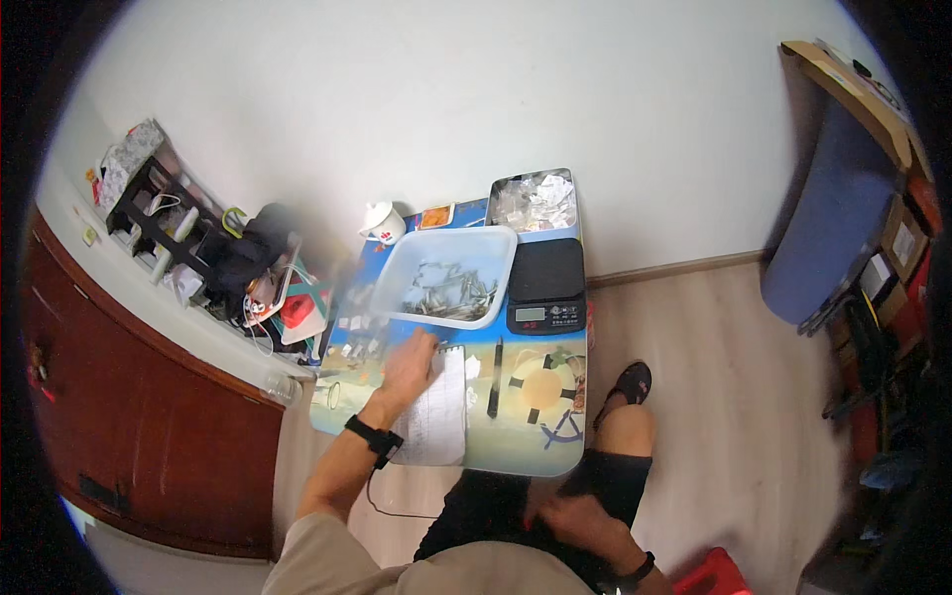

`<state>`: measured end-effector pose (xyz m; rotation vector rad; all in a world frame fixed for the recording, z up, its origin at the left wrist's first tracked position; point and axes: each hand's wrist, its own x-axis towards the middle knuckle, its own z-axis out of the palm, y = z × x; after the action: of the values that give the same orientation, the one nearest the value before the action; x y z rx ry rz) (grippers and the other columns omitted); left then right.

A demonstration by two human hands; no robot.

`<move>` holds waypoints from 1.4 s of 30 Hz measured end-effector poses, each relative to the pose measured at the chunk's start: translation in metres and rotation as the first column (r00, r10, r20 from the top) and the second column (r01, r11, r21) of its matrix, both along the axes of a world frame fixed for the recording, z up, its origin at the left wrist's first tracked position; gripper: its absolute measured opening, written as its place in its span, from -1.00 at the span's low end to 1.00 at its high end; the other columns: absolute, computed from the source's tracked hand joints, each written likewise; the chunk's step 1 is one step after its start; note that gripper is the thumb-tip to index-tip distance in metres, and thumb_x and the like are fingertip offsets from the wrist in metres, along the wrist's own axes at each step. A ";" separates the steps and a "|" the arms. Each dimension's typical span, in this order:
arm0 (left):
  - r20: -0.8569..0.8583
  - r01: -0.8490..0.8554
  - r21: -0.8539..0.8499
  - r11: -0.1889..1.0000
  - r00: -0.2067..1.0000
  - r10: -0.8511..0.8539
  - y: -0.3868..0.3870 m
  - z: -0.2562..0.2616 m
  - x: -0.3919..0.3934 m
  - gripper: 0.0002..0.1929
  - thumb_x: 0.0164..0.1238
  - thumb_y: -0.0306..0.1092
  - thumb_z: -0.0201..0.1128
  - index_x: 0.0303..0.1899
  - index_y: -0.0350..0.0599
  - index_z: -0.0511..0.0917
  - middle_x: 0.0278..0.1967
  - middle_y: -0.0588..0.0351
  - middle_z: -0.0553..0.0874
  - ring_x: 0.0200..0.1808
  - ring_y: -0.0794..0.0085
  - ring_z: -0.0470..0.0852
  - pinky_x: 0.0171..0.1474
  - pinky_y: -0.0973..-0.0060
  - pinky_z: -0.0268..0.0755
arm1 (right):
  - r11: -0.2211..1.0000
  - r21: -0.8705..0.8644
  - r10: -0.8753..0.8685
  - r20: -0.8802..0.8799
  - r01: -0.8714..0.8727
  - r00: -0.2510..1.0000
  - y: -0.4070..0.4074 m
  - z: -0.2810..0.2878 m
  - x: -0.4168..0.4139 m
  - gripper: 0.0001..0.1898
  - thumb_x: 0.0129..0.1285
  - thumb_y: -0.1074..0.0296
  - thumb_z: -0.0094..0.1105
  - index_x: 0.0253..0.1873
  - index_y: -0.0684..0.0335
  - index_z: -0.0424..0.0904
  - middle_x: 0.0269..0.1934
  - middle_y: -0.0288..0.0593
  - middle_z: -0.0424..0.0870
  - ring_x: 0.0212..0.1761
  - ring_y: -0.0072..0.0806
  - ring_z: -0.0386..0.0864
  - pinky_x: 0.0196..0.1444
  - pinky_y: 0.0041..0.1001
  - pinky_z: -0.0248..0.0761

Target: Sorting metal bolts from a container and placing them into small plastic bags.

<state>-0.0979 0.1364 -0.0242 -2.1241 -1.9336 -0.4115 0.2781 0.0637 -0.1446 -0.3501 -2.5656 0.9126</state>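
My left hand (pixel 410 364) rests over the top of a spiral notepad (pixel 435 424) with handwriting; what its fingers touch is unclear. Small clear packets (pixel 361 338) lie just left of it. Blurred, my right hand (pixel 573 520) is low over my lap, and whether it holds anything cannot be told. Beyond the left hand stands a translucent plastic tub (pixel 509 256) with many small metal pieces (pixel 454 294) in it. A black digital scale (pixel 547 286) sits to the tub's right. On the patterned table (pixel 520 454), a black pen (pixel 495 379) lies right of the notepad.
A tin (pixel 576 223) of plastic bags and paper scraps stands at the back by the wall. Near it are a white lidded mug (pixel 382 223) and a small orange-filled tray (pixel 436 217). A cluttered shelf (pixel 163 223) is left, a red stool (pixel 714 576) lower right.
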 end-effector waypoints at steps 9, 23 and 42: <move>-0.113 0.061 0.139 0.988 0.993 -0.045 0.044 0.077 0.001 -0.65 0.01 -0.58 0.18 -0.08 -0.15 0.53 -0.23 -0.02 0.60 -0.28 0.00 0.63 -0.26 0.15 0.49 | 0.998 -0.049 -0.028 0.153 0.036 0.988 0.008 0.008 -0.010 -0.72 0.11 0.52 0.10 -0.07 0.06 0.57 -0.20 -0.12 0.64 -0.35 -0.14 0.68 -0.43 -0.27 0.59; 0.874 -0.260 0.482 0.837 0.215 -0.437 0.100 0.118 0.006 -0.51 0.30 -0.61 0.21 0.27 -0.23 0.37 0.10 -0.01 0.60 -0.39 0.64 0.59 -0.42 0.67 0.46 | 0.981 -0.161 -0.110 -0.026 0.104 0.994 0.090 0.150 -0.023 -0.79 0.08 0.55 0.36 -0.15 0.20 0.71 -0.37 -0.14 0.71 -0.47 -0.28 0.67 -0.45 -0.37 0.54; 0.778 -0.475 0.470 0.744 -0.175 -0.603 0.089 0.125 -0.070 -0.71 0.33 -0.57 0.19 0.07 -0.28 0.49 -0.10 0.03 0.68 -0.44 0.66 0.51 -0.45 0.69 0.37 | 0.974 0.223 -0.015 -0.125 0.043 0.992 0.206 0.202 -0.234 -0.84 0.18 0.54 0.23 -0.14 0.25 0.66 -0.39 -0.13 0.65 -0.51 -0.34 0.61 -0.51 -0.43 0.49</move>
<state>-0.1683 0.2254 0.1006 -1.0077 -1.2714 -3.1361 0.0446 0.2697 0.0575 -0.2553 -2.5100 0.6035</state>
